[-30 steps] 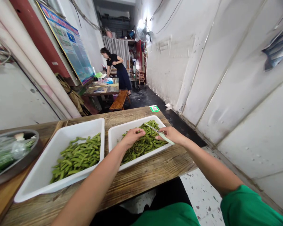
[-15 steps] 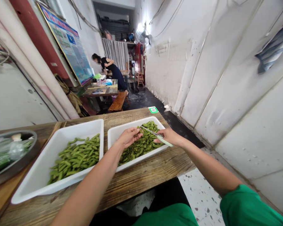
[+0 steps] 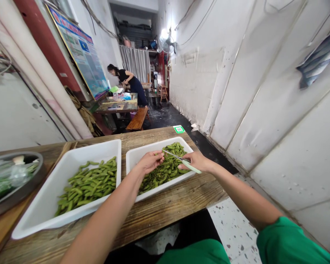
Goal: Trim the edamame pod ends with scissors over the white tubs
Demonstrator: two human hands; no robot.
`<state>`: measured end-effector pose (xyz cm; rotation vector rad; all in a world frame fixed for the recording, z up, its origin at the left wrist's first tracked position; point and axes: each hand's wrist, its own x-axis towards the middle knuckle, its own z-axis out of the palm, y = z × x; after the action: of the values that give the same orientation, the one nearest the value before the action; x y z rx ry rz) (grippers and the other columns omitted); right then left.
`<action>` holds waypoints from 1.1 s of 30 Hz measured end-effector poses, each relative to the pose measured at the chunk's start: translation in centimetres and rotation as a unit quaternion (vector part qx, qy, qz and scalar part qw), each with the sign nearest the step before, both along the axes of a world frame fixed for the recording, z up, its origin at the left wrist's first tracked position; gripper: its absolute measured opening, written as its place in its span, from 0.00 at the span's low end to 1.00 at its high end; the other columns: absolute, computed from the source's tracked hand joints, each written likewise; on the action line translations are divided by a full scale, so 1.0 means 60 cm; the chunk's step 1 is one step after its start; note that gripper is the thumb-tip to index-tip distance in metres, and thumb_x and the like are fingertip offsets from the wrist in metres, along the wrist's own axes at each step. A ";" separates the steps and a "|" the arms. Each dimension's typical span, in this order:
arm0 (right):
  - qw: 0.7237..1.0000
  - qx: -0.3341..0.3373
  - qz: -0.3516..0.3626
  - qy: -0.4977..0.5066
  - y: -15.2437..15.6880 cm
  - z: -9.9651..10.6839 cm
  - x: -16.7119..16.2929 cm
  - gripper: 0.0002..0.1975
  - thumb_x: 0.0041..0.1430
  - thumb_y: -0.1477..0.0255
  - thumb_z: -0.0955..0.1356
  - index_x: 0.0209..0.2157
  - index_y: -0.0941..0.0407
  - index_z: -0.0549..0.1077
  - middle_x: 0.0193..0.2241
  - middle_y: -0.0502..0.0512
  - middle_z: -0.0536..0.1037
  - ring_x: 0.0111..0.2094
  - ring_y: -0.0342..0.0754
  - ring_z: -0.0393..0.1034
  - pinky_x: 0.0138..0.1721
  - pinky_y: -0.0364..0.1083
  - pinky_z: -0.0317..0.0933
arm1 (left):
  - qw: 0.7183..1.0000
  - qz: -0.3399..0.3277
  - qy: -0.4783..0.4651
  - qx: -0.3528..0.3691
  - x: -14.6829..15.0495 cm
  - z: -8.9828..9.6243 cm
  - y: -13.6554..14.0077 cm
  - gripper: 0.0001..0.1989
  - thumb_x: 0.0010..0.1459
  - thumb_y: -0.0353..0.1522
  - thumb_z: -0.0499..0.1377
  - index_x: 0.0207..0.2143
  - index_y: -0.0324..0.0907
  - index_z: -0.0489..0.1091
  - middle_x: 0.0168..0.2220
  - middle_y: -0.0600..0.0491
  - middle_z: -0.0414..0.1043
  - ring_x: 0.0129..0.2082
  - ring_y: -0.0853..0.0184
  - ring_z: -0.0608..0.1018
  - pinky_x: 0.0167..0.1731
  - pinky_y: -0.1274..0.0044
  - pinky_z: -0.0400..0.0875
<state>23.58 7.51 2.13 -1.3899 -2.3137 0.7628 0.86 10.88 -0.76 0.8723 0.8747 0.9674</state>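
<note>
My right hand [image 3: 197,161] grips a pair of scissors [image 3: 191,167] with pale green handles, the blades pointing left over the right white tray [image 3: 130,157]. At the blade tips my left hand [image 3: 150,162] is closed in a pinch on an edamame pod, mostly hidden by the fingers. Below both hands, many green edamame pods [image 3: 165,171] fill the right tray. To the left stands a larger white tray [image 3: 44,220] with a heap of pods [image 3: 92,183] in it.
Both trays rest on a wooden table [image 3: 154,216]. A grey basin [image 3: 40,172] with bagged greens stands at the far left. A green QR-code card [image 3: 178,129] lies at the table's far corner. Further back, a person [image 3: 130,79] leans over another table [image 3: 123,106] beside a bench [image 3: 137,119].
Both hands have shifted slightly, the left fingertips a little left and down, with the scissor tips still beside them. In the background, the person's arm has lowered.
</note>
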 end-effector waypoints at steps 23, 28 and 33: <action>0.995 -0.018 0.020 -0.101 0.011 0.001 -0.004 0.21 0.42 0.53 0.68 0.21 0.60 0.74 0.15 0.49 0.66 0.20 0.41 0.59 0.20 0.40 0.47 | 0.987 -0.060 0.028 -0.144 -0.007 -0.002 -0.005 0.03 0.49 0.20 0.57 0.27 0.30 0.70 0.19 0.51 0.67 0.15 0.77 0.68 0.14 0.87 0.62; 0.997 -0.067 0.002 -0.044 0.000 0.017 0.005 0.26 0.50 0.50 0.62 0.30 0.61 0.72 0.16 0.49 0.68 0.18 0.41 0.61 0.19 0.39 0.51 | 0.995 0.067 -0.057 -0.056 -0.007 0.000 0.006 0.07 0.51 0.18 0.55 0.25 0.34 0.68 0.25 0.51 0.70 0.32 0.71 0.76 0.33 0.84 0.73; 0.995 -0.101 0.024 -0.004 -0.012 0.039 0.000 0.25 0.47 0.49 0.64 0.27 0.60 0.69 0.14 0.47 0.66 0.17 0.40 0.60 0.19 0.39 0.51 | 0.990 0.077 -0.115 -0.003 -0.008 -0.002 0.007 0.07 0.47 0.16 0.58 0.22 0.33 0.67 0.25 0.52 0.71 0.36 0.67 0.77 0.43 0.78 0.72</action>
<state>23.59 6.80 4.46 -1.4252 -2.3369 1.0324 0.37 11.27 -0.91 0.6789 0.7537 1.1748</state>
